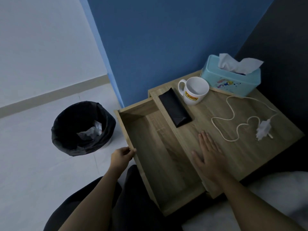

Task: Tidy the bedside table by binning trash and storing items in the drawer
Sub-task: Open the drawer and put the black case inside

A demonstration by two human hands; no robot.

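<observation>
The wooden bedside table has its drawer pulled out to the left, and nothing lies inside it. My left hand grips the drawer's front edge. My right hand rests flat on the tabletop with fingers spread. On the table lie a black case, a white mug, a white charger with its cable and a light blue tissue box.
A bin with a black liner stands on the pale floor left of the drawer, with crumpled clear plastic inside. A blue wall is behind the table. White bedding lies at the lower right. My dark-clothed legs are below the drawer.
</observation>
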